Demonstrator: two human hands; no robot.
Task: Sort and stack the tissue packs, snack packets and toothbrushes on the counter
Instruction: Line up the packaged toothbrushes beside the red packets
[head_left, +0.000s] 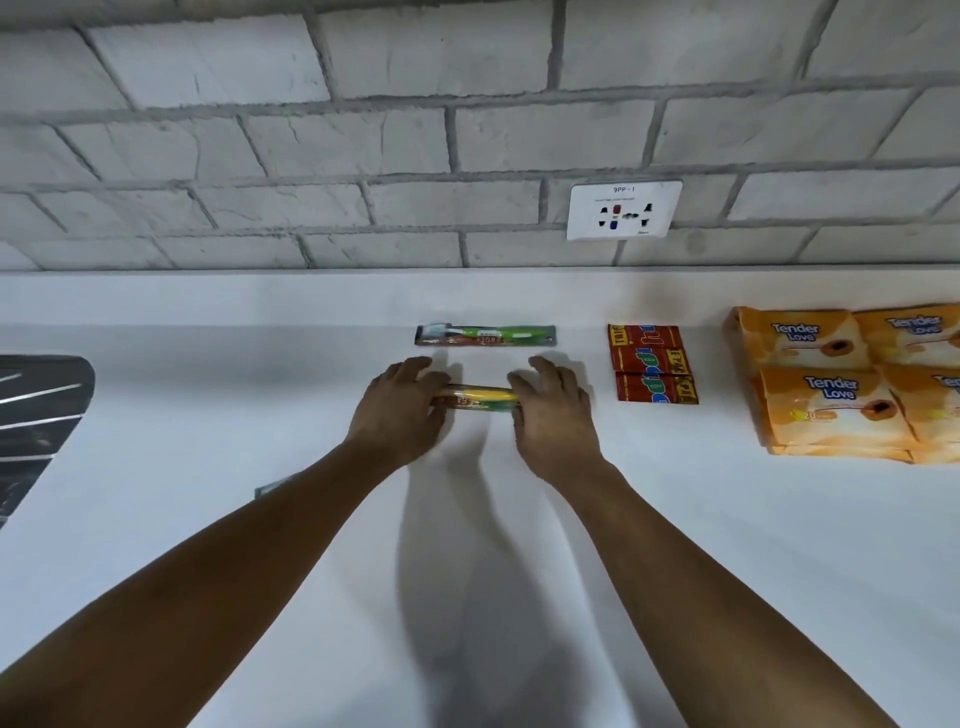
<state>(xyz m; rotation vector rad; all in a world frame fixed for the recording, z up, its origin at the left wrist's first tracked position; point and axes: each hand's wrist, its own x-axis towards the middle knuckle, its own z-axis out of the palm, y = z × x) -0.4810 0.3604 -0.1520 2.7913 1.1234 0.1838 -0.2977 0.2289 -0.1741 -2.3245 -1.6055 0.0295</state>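
The yellow toothbrush pack (478, 399) is gripped at its ends by the left hand (402, 410) and right hand (553, 410), low over the counter (208, 415), near the green toothbrush pack (485, 335). Toothbrush stacking seems under way; square alignment onto the green pack is needed next.

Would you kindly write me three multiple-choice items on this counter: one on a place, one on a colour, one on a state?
1. The green toothbrush pack lies: A) beyond the yellow toothbrush pack; B) nearer the person; C) atop it.
2. The tissue packs are: A) blue; B) orange; C) white.
3. The yellow toothbrush pack is: A) untouched; B) held by left hand and right hand; C) held one-handed.
Answers: A, it sits closer to the wall; B, orange wrappers; B, each hand grips one end.
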